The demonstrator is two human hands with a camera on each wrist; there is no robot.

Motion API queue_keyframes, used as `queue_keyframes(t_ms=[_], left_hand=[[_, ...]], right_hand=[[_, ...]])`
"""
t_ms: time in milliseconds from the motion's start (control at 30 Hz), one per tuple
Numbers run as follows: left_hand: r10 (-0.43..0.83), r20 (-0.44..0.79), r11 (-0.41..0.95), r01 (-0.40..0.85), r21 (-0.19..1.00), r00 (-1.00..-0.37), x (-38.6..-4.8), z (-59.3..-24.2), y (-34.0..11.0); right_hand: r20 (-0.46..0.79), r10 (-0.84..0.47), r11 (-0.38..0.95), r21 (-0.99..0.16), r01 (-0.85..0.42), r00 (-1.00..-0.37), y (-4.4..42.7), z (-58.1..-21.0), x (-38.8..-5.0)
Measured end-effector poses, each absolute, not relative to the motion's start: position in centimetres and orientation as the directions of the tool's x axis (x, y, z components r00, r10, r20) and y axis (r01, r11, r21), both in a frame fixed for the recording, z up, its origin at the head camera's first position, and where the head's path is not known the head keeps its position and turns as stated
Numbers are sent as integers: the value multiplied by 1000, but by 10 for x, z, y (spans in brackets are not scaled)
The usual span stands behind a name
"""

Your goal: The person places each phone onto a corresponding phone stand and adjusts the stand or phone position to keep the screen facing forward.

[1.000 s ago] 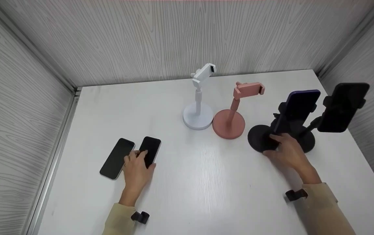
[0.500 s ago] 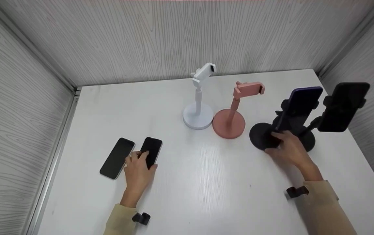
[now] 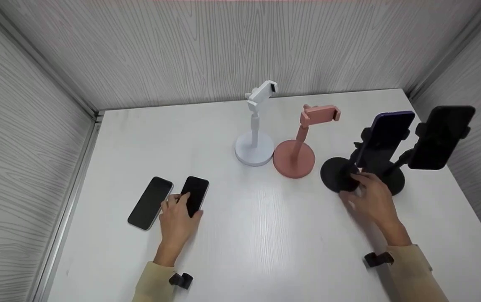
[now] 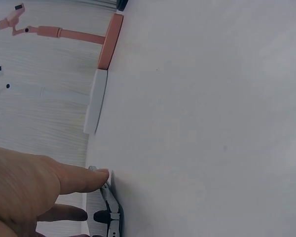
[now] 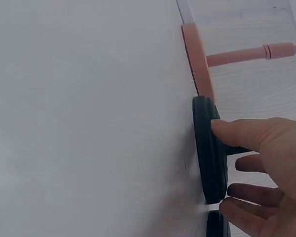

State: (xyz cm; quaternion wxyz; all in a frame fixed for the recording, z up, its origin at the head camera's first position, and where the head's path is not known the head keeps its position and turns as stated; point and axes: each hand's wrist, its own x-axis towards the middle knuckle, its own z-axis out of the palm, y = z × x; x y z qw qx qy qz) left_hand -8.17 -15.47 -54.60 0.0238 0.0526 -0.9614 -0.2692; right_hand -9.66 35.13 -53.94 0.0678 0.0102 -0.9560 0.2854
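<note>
In the head view the left hand [image 3: 177,222] lies over the right one of two flat black phones [image 3: 197,191], thumb at its right edge and fingers over its screen and left edge. The left wrist view shows the thumb tip on that phone [image 4: 111,203]. The other phone [image 3: 150,203] lies just left. My right hand [image 3: 372,201] rests its thumb on the round base [image 3: 335,174] of a black stand, other fingers loosely extended beside it; the right wrist view shows this base [image 5: 209,153] too. That stand's clamp holds a purple-edged phone [image 3: 387,136], tilted up.
A white stand [image 3: 254,149] and a pink stand [image 3: 294,159] stand side by side at the table's middle rear, both with unfilled clamps. Another black stand [image 3: 395,182] at the right carries a black phone [image 3: 442,138]. Wood-grain panels [image 3: 223,50] border the table.
The nearer black stand with its phone has shifted slightly up and right since the first frame. My right hand then drew back a little, its fingers lower. The left hand and its phone moved slightly right.
</note>
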Motion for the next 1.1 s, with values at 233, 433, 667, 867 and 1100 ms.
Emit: queue_keyframes(t_ms=[233,433,667,867,1100], left_hand=[[-112,-2,855,-98,510,-994,-84,-545,-157],[-126,-31,855,-124,503,-992,-87,-546,-159],[-132,-16,875,-124,468,-991,-88,-550,-160],[-136,-7,882,-124,455,-991,-90,-551,-161],[-145,-6,876,-131,463,-989,-91,-551,-162]], right_hand=[[187,81,777,-627,-55,-979,326,-536,-82],[174,78,696,-715,-72,-982,303,-531,-89],[197,59,600,-790,-122,-979,274,-530,-108],[191,51,546,-827,-133,-980,253,-530,-128],[95,133,503,-864,-15,-987,241,-533,-149]])
